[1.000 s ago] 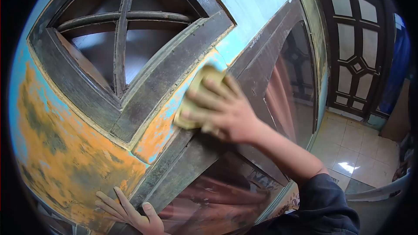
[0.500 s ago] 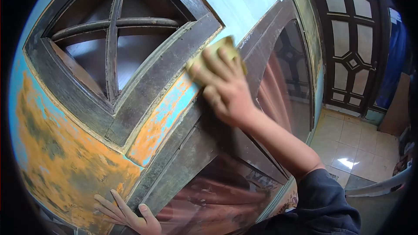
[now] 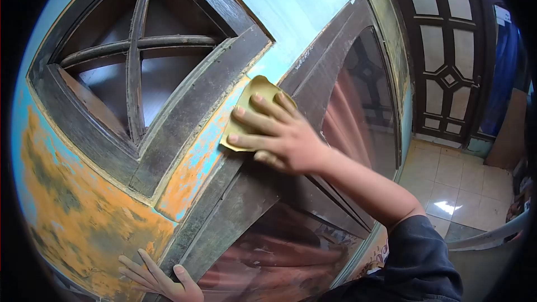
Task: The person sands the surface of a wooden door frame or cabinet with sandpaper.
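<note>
My right hand (image 3: 285, 137) presses a yellowish sheet, which looks like sandpaper (image 3: 260, 86), flat against the narrow painted strip (image 3: 193, 168) between two dark wooden frames. Its fingers are spread over the sheet. Orange and light blue patches show on that strip. At the lower left, my left hand (image 3: 162, 279) rests with fingers apart on the patchy orange wall (image 3: 84, 218), beside the edge of the lower dark frame (image 3: 224, 218). It holds nothing.
A dark frame with crossed bars (image 3: 134, 50) fills the upper left. Reddish curtains (image 3: 344, 112) show behind glass. At the right stand a dark panelled door (image 3: 450, 56) and a blue curtain (image 3: 503, 78), above a tiled floor (image 3: 458, 179).
My right hand has moved down and slightly left along the strip with the sheet, which now lies more fully in view. My left hand has stayed nearly in place.
</note>
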Demonstrator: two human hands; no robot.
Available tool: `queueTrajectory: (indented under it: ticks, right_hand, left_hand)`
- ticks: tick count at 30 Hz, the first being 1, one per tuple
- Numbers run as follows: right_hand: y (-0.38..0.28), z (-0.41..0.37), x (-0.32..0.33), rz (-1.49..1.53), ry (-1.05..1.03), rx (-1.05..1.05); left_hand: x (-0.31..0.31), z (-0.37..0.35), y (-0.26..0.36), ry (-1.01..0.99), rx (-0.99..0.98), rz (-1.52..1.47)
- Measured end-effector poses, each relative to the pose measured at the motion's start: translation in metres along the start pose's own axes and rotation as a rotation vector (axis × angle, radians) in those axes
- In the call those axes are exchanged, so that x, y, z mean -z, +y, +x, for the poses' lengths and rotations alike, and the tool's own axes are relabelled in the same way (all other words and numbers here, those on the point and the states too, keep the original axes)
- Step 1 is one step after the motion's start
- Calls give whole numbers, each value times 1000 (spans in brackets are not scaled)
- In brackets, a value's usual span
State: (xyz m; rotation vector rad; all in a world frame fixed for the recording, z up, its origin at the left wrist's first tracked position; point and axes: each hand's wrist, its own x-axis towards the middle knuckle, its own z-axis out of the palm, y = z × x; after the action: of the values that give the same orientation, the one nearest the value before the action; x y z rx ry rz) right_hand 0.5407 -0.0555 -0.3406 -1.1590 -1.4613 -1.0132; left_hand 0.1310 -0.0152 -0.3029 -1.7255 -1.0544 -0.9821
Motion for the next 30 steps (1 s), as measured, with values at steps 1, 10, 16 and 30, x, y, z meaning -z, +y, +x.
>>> queueTrajectory:
  ticks: [1,10,16,30]
  right_hand:
    - [16,1,3,-57,-12,29]
    - [-16,3,-1,-8,7,-56]
    - [13,15,-7,-49,301,-378]
    - [-110,10,-17,34,-107,-50]
  left_hand:
    - [0,0,0,-3,9,8]
    - [1,-2,2,0,15,-68]
    - [6,-1,5,-12,8,-127]
    - [27,-14,-14,-196,-30,-260]
